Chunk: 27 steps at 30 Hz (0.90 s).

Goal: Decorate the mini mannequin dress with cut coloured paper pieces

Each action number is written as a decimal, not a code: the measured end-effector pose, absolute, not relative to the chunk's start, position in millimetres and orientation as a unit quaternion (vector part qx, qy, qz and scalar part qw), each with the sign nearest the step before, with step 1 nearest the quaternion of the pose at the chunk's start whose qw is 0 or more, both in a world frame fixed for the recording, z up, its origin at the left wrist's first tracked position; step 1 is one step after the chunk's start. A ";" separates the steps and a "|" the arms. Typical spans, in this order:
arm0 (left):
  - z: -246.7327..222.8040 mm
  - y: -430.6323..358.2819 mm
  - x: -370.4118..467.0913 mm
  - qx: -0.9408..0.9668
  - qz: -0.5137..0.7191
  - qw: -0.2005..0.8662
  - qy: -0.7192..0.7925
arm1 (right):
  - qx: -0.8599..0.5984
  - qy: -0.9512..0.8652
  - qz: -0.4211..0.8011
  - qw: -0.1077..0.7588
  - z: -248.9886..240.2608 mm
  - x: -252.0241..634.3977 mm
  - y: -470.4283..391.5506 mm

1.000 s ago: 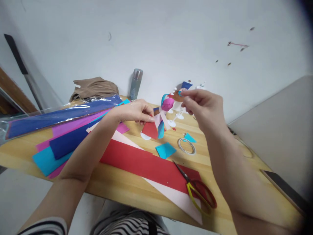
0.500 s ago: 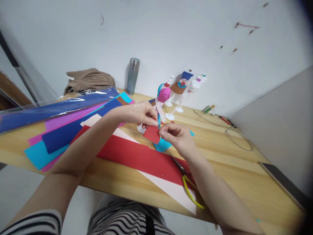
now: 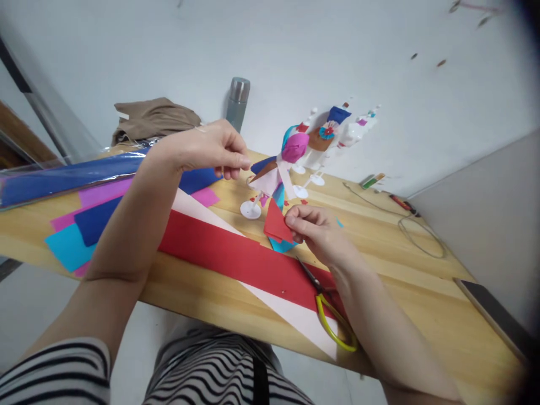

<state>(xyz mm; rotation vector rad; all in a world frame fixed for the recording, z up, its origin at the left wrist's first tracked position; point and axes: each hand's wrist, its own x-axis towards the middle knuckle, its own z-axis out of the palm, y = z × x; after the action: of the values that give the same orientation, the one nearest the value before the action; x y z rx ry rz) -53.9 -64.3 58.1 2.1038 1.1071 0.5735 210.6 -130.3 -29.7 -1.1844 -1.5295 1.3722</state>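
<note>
My right hand [image 3: 316, 228] pinches a red piece [image 3: 276, 222], fingers closed, at its nine o'clock. My left hand [image 3: 217, 147] curls, thumb near fingertips; its grip I can't tell. Figure [image 3: 287, 169] at its four o'clock; scissors [image 3: 319, 289] at my right's six.

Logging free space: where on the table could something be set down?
Bare wood shows between the right forearm, the cable and the dark flat device; a smaller strip lies along the near edge, below the red sheet. Crowded: the left, with coloured sheets, and the back middle, with paper-decorated stands.
</note>
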 end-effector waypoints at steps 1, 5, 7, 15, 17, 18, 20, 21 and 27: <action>59.5 -64.3 -56.8 0.810 0.211 0.339 0.430 | -0.468 -0.593 0.537 0.375 -29.5 210.5 -130.0; 58.5 -65.2 -56.8 0.835 0.146 0.369 0.381 | -0.492 -0.616 0.481 0.383 -23.9 212.6 -130.8; 53.0 -67.3 -47.6 0.839 0.115 0.397 0.354 | -0.504 -0.640 0.429 0.392 -19.5 214.1 -131.8; 17.1 -81.2 10.5 0.769 0.147 0.529 0.327 | -0.494 -0.702 0.301 0.416 -5.2 218.3 -144.7; 13.9 -82.2 16.3 0.747 0.164 0.552 0.334 | -0.494 -0.707 0.282 0.420 -2.5 222.6 -147.6; 13.3 -82.6 17.9 0.741 0.164 0.558 0.335 | -0.491 -0.708 0.280 0.424 -1.0 225.4 -148.2; 13.0 -83.4 19.9 0.738 0.160 0.570 0.325 | -0.480 -0.702 0.291 0.439 1.8 231.6 -147.4; 12.8 -84.0 20.9 0.739 0.154 0.574 0.317 | -0.469 -0.697 0.304 0.450 2.9 234.5 -145.9; 3.1 -87.4 30.9 0.752 0.106 0.585 0.283 | -0.372 -0.690 0.480 0.394 -2.2 240.7 -127.1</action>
<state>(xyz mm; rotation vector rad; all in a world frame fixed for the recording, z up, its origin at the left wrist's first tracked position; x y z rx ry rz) 30.9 -87.4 3.1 1.7550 0.6593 0.2464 240.7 -127.1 -2.2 -0.9438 -1.7495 1.2184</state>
